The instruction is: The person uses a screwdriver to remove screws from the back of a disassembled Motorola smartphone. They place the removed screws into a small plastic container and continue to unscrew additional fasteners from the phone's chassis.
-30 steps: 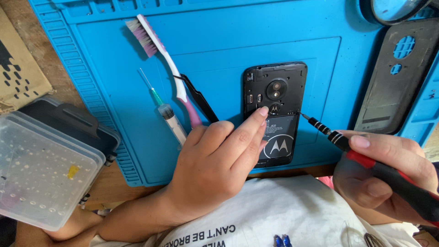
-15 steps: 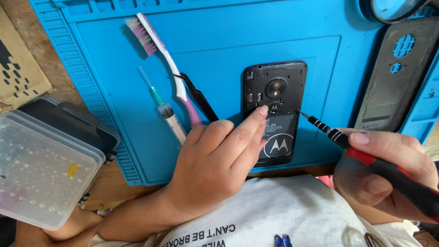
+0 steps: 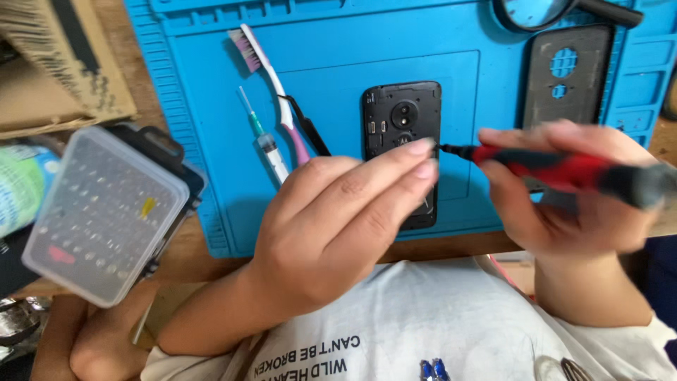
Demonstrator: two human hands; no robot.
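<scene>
A black phone [image 3: 400, 120] with its back cover off lies face down on a blue work mat [image 3: 338, 42]. My right hand [image 3: 564, 219] grips a red and black screwdriver [image 3: 564, 169], held level above the phone with its thin bit pointing left. My left hand [image 3: 338, 226] is raised over the phone's lower half. Its straight, close-set fingertips meet the tip of the bit. The thumb is hidden, so a pinch cannot be confirmed.
On the mat left of the phone lie black tweezers [image 3: 307, 127], a syringe [image 3: 264, 141] and a white and pink toothbrush [image 3: 264, 77]. The phone's removed back cover [image 3: 568, 77] sits at right under a magnifier [image 3: 536, 10]. A clear bit case [image 3: 106, 212] and cardboard box [image 3: 56, 63] stand at left.
My left hand has lifted off the phone and its fingertips now meet the screwdriver tip. My right hand raised the screwdriver and turned it level. The view has shifted.
</scene>
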